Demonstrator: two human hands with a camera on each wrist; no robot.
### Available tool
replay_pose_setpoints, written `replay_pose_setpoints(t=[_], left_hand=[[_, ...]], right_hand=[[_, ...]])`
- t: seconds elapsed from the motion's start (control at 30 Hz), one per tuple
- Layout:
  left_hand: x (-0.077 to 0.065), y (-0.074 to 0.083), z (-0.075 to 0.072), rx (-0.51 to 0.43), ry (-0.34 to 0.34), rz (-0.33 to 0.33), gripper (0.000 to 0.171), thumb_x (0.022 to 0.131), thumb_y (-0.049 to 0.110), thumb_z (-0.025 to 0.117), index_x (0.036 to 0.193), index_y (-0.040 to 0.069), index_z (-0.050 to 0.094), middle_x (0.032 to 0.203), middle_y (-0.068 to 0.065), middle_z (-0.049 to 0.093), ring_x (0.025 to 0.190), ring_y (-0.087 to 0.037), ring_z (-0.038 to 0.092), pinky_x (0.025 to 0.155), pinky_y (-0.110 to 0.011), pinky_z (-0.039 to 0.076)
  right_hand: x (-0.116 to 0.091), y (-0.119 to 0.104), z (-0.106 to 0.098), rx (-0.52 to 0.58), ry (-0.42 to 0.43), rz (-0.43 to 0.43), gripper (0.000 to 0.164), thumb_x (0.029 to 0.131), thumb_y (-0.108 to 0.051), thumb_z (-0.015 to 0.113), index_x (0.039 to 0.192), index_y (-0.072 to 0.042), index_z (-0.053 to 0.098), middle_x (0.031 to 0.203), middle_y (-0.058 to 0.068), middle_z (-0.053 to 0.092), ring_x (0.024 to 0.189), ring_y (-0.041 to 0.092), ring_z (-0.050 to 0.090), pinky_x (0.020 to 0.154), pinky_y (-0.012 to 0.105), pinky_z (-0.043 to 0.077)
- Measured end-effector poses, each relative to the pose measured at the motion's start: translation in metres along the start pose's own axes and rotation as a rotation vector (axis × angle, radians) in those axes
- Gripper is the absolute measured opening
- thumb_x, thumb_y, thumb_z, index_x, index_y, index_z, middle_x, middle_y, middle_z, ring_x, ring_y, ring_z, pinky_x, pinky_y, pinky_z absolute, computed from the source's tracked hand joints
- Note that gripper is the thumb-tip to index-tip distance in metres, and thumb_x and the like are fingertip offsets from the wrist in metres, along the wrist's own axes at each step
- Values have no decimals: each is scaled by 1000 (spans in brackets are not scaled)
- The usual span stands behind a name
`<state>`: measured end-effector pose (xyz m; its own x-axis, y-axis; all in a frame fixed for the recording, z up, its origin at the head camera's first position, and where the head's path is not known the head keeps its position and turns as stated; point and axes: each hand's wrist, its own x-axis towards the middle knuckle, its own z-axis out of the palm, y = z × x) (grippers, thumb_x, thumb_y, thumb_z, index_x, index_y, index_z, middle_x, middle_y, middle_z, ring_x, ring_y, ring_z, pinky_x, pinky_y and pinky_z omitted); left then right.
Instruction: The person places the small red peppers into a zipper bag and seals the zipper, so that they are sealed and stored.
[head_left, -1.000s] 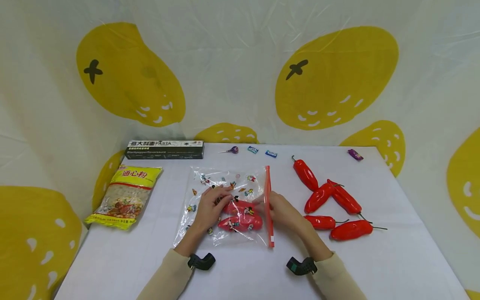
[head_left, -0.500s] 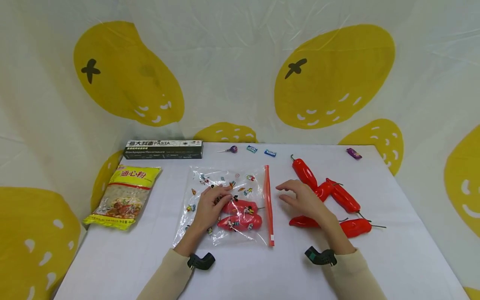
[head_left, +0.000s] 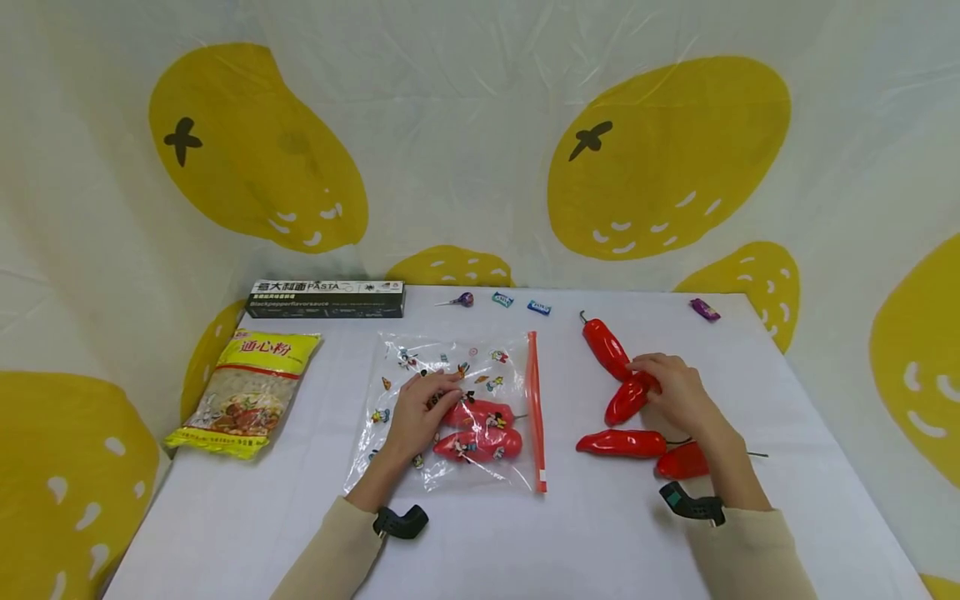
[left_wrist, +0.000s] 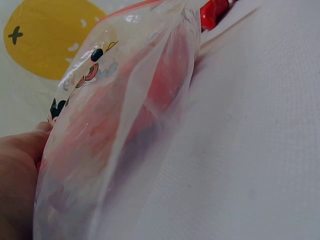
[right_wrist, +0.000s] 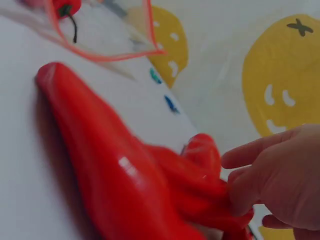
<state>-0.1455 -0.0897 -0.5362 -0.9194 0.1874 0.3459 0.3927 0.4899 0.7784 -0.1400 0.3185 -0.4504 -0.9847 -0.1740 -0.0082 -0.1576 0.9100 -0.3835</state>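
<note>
In the head view, a clear zip bag [head_left: 450, 358] printed with cartoon figures lies flat, its red zip edge [head_left: 535, 375] facing right. Two red chili peppers [head_left: 480, 446] show through the plastic. My left hand [head_left: 416, 417] rests on the bag over the peppers' left side. To the right, my right hand [head_left: 675, 392] is over a middle chili pepper [head_left: 624, 404], its thumb and fingers about the upper end. The right wrist view shows the index finger [right_wrist: 250, 154] fairly straight and the thumb [right_wrist: 245, 190] against the pepper. The pepper's stem end is hidden.
More red chili peppers lie nearby: one behind [head_left: 606, 346] and one in front [head_left: 621, 443], another under the right forearm [head_left: 678, 461]. A yellow pasta bag [head_left: 251, 387] and a pasta box [head_left: 326, 300] stand left. A lollipop [head_left: 465, 299] and wrapped candies [head_left: 538, 307] lie along the back.
My right hand has come out of the bag, leaving a pepper inside, and moved right to the loose peppers. My left hand has stayed on the bag.
</note>
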Motion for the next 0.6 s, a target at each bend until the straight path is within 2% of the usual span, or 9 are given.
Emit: replay_pose_setpoints(t=[0.13, 0.37, 0.6], left_hand=[[0, -2, 2, -9, 2, 6, 18, 91, 40, 58, 98, 27, 68, 120, 7, 66, 124, -22, 54, 113, -53, 23], [0, -2, 3, -24, 4, -4, 16, 91, 39, 58, 98, 28, 68, 120, 7, 66, 125, -22, 53, 114, -52, 22], [0, 0, 1, -21, -5, -17, 16, 91, 40, 58, 96, 28, 68, 120, 5, 66, 125, -22, 53, 115, -51, 21]], right_hand=[[-5, 8, 9, -95, 32, -8, 50, 74, 1, 71, 122, -10, 60, 127, 19, 54, 119, 40, 40, 91, 61, 34], [-8, 13, 15, -224, 72, -39, 55, 72, -1, 74, 124, -11, 58, 122, 18, 54, 115, 40, 39, 89, 59, 33], [-9, 14, 15, -226, 95, -25, 55, 72, -7, 78, 122, -11, 57, 120, 17, 53, 114, 37, 42, 91, 60, 31]])
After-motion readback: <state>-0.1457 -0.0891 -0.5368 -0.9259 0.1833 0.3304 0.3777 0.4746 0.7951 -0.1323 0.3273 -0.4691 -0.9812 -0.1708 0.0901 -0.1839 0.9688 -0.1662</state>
